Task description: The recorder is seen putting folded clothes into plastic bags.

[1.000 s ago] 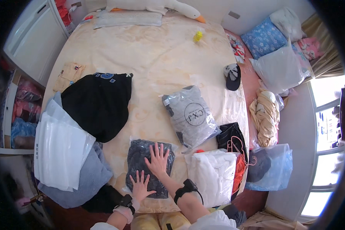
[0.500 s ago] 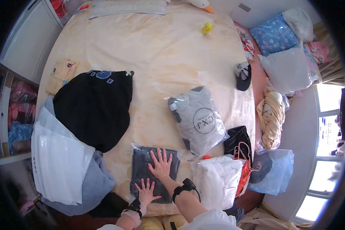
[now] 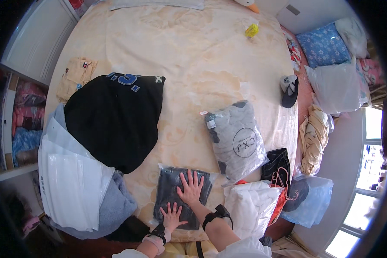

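A folded dark grey garment in a clear plastic bag [image 3: 168,182] lies flat at the near edge of the bed. Both of my palms press down on it with fingers spread. My left hand [image 3: 173,216] rests on its lower middle part. Farther up and to the right is my right hand [image 3: 191,188], on the upper half of the bag. Neither hand grips anything. To the right lies a bigger, puffy clear bag [image 3: 228,129] with grey clothing inside. A white bagged item [image 3: 249,206] sits close to my right forearm.
On the left, a black garment [image 3: 116,116] and a stack of white plastic bags [image 3: 69,180] lie over grey-blue fleece [image 3: 118,202]. A pink hanger [image 3: 283,182], a cap [image 3: 290,91] and a blue bag [image 3: 314,202] line the right. The bed sheet [image 3: 193,64] is cream.
The whole view has shifted slightly, so the bed and the things on it appear farther right. My hands stay spread on the dark grey bagged garment.
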